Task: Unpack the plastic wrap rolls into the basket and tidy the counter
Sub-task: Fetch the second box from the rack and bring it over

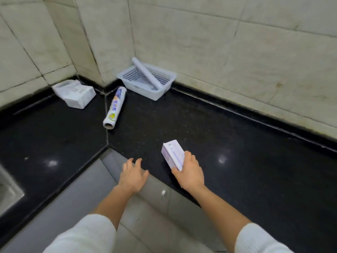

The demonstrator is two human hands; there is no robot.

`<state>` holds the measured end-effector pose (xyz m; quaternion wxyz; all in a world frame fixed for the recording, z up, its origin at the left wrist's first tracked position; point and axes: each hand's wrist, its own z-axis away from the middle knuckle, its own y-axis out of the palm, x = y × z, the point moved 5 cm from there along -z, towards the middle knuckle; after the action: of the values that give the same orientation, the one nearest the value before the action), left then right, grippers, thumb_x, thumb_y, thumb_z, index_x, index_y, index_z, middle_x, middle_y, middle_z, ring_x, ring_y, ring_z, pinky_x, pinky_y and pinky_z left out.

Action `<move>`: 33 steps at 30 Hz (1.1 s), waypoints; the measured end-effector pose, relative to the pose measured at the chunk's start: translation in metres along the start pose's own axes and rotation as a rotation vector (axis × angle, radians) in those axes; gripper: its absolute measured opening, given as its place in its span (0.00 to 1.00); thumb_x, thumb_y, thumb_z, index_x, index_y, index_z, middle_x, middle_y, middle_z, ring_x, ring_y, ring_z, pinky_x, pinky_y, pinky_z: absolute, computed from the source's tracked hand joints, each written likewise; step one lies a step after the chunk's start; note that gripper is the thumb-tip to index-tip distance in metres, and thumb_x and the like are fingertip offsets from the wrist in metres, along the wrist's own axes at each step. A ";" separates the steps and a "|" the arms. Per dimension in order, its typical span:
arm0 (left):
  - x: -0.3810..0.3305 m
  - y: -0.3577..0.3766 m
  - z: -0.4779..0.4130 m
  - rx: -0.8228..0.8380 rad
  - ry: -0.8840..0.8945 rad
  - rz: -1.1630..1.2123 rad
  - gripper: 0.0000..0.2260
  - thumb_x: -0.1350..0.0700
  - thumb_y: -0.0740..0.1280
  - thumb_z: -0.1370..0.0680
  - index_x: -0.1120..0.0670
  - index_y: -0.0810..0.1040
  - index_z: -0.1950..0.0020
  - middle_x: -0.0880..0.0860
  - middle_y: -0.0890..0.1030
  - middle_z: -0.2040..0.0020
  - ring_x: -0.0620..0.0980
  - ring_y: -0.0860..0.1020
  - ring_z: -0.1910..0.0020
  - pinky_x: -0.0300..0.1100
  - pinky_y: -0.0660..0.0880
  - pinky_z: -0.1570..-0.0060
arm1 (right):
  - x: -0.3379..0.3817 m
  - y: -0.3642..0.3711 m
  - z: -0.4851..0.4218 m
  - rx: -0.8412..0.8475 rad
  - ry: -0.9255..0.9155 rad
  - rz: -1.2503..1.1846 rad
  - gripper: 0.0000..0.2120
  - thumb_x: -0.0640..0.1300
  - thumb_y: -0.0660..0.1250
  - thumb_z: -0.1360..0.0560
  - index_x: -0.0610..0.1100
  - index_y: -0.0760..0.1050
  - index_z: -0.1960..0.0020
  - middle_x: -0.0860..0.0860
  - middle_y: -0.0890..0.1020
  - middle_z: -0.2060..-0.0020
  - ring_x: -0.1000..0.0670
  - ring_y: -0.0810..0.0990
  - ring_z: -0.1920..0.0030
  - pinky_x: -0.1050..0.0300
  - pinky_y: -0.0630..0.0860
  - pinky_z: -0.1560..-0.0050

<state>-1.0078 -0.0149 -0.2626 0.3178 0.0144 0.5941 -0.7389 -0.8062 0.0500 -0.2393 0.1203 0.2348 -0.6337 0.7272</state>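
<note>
Rolls first: one printed plastic wrap roll (114,107) lies flat on the black tabletop (237,152), its long axis running from the wall corner toward the person, with the open cardboard core end nearest the camera. A plain white roll (147,73) sits tilted in the white perforated basket (158,94), upper end propped over the back rim against the tiled wall (218,42), lower end down inside beside some flat pale packaging. The basket stands against the wall, just beyond the printed roll. A crumpled white bag (74,93) rests in the left corner. The right hand (189,172) grips a narrow purple-white box (173,156), fingers wrapped round its near end, far end pointing away and left. The left hand (134,173) hovers at the tabletop edge, fingers spread, holding nothing.
</note>
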 end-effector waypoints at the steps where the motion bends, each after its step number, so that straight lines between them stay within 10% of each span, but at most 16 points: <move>1: 0.009 -0.012 -0.008 -0.010 0.000 0.010 0.27 0.45 0.57 0.20 0.53 0.56 0.24 0.61 0.55 0.24 0.61 0.54 0.26 0.53 0.60 0.29 | 0.017 0.007 -0.006 0.005 -0.014 0.002 0.26 0.54 0.65 0.29 0.45 0.62 0.36 0.47 0.73 0.43 0.44 0.73 0.44 0.47 0.74 0.47; 14: 0.056 -0.079 -0.157 -0.047 0.053 0.089 0.26 0.48 0.60 0.21 0.53 0.58 0.24 0.57 0.59 0.25 0.56 0.56 0.26 0.51 0.62 0.30 | 0.130 0.066 -0.149 0.034 -0.067 0.041 0.24 0.57 0.65 0.28 0.47 0.62 0.39 0.48 0.74 0.44 0.46 0.74 0.46 0.47 0.76 0.49; 23: 0.041 -0.129 -0.262 -0.118 0.005 0.566 0.16 0.53 0.63 0.21 0.54 0.74 0.34 0.53 0.78 0.37 0.50 0.75 0.39 0.40 0.68 0.40 | 0.176 0.059 -0.261 0.081 -0.075 -0.249 0.24 0.55 0.70 0.34 0.52 0.64 0.43 0.53 0.74 0.47 0.52 0.75 0.50 0.53 0.76 0.54; 33: 0.032 -0.173 -0.307 0.365 -0.124 1.215 0.16 0.42 0.65 0.25 0.45 0.77 0.40 0.51 0.85 0.49 0.50 0.84 0.50 0.49 0.79 0.51 | 0.218 0.039 -0.312 0.319 0.070 -0.813 0.22 0.48 0.77 0.34 0.45 0.76 0.43 0.46 0.83 0.50 0.49 0.84 0.52 0.56 0.80 0.53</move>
<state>-1.2270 0.2592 -0.2153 0.7063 0.3601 0.3251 -0.5155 -1.0717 0.3213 -0.1925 0.3803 0.4561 -0.3651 0.7170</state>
